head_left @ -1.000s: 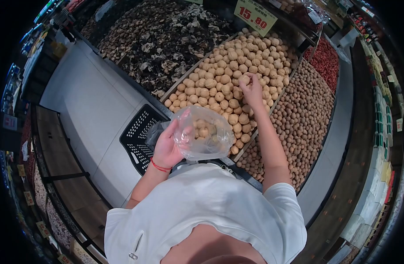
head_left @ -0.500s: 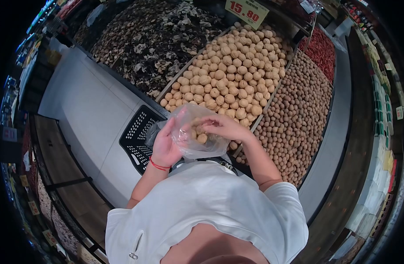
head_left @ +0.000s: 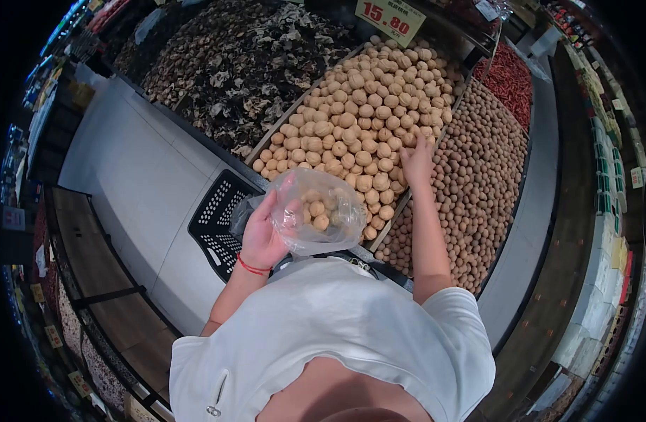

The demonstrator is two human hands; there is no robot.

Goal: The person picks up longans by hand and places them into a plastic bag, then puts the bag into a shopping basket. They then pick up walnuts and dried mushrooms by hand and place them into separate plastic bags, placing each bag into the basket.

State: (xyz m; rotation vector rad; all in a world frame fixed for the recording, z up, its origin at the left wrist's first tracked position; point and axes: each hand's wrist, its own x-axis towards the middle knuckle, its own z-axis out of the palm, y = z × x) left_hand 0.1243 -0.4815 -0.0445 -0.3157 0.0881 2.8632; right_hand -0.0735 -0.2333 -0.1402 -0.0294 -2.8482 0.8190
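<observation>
A clear plastic bag [head_left: 337, 235] hangs open in front of my body, with several walnuts [head_left: 317, 211] inside it. My left hand [head_left: 265, 228] holds the bag by its left side, a red string round the wrist. Up at the right side of the pale walnut pile [head_left: 351, 116], my right hand [head_left: 418, 163] reaches down with its fingertips bent against a walnut. The fingertips are small in view, and the walnut at them is partly covered.
Below the pile's left corner is a black perforated basket [head_left: 221, 211]. A bin of smaller brown nuts [head_left: 478, 169] lies to the right, dried black fungus [head_left: 245, 91] to the left. A price sign [head_left: 390, 19] stands at the back.
My right hand has left the bag and moved up and right to the walnut pile. My left hand still holds the bag in about the same place.
</observation>
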